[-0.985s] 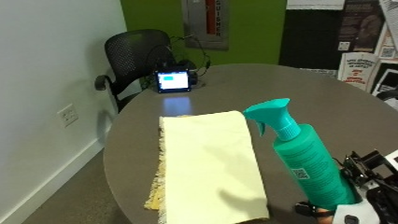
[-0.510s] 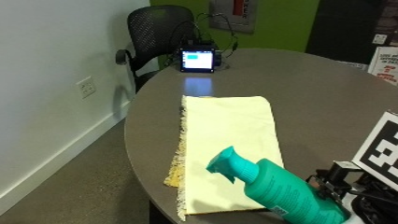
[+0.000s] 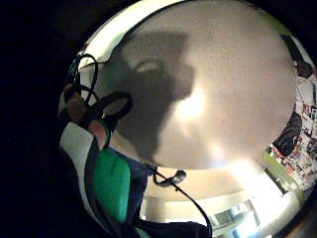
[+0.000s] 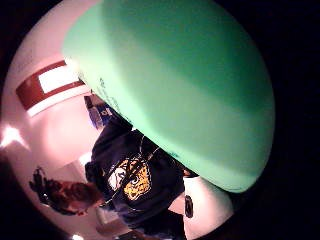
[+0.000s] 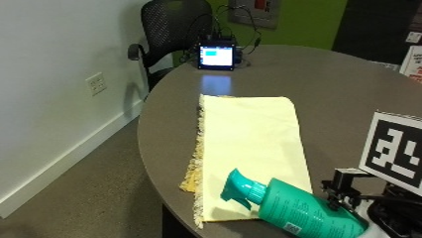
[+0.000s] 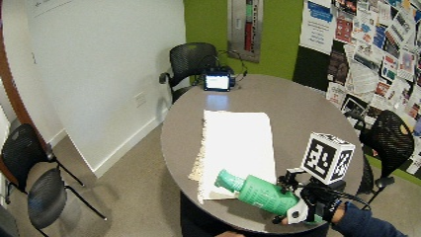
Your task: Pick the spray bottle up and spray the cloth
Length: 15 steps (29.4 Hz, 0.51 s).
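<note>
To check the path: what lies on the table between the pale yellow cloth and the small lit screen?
Only bare grey tabletop between yellow cloth and screen, in the outside view.

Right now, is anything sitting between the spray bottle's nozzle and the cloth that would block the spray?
Nothing visible does. The spray bottle, held by the right hand, is tilted with its nozzle over the near end of the yellow cloth, which lies flat on the table with nothing on it.
</note>
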Each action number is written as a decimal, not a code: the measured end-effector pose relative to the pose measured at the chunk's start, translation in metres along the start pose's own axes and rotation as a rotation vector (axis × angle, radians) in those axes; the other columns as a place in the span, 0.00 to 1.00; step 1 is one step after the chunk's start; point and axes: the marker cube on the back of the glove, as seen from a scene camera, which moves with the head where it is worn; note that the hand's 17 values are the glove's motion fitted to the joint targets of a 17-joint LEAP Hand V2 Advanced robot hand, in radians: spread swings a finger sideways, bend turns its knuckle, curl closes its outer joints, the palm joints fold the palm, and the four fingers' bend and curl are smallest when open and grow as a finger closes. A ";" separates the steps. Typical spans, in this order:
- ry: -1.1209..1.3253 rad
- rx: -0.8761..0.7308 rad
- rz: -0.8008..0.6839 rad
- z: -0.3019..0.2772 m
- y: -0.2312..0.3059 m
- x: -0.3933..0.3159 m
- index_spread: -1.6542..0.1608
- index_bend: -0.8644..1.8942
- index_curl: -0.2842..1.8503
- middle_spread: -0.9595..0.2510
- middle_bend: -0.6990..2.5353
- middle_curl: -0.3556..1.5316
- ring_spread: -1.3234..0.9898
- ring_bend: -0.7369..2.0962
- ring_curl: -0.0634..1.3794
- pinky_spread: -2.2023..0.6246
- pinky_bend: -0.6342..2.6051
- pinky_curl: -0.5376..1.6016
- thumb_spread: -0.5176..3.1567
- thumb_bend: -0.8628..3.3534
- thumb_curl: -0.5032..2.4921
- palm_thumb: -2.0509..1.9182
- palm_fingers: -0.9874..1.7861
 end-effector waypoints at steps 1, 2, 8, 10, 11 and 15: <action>0.006 -0.012 0.005 -0.001 0.001 0.000 0.77 0.35 0.26 0.62 0.36 0.46 0.46 0.50 0.36 0.67 0.39 0.43 0.28 0.20 0.38 0.75 0.80; 0.014 -0.023 0.010 -0.002 0.001 0.000 0.77 0.35 0.26 0.62 0.36 0.46 0.46 0.50 0.36 0.67 0.39 0.43 0.28 0.20 0.38 0.75 0.80; 0.074 -0.081 0.039 -0.003 0.004 0.003 0.77 0.35 0.26 0.62 0.36 0.46 0.47 0.50 0.36 0.67 0.39 0.43 0.28 0.20 0.38 0.75 0.80; 0.091 -0.095 0.046 -0.002 0.005 0.003 0.77 0.35 0.26 0.62 0.36 0.46 0.47 0.50 0.36 0.67 0.39 0.43 0.28 0.20 0.38 0.75 0.80; 0.097 -0.101 0.049 -0.002 0.006 0.004 0.77 0.35 0.26 0.62 0.36 0.46 0.47 0.50 0.36 0.67 0.39 0.43 0.28 0.20 0.38 0.75 0.80; 0.120 -0.118 0.065 -0.003 0.008 0.005 0.77 0.35 0.26 0.62 0.36 0.46 0.47 0.50 0.36 0.67 0.39 0.43 0.28 0.20 0.38 0.75 0.80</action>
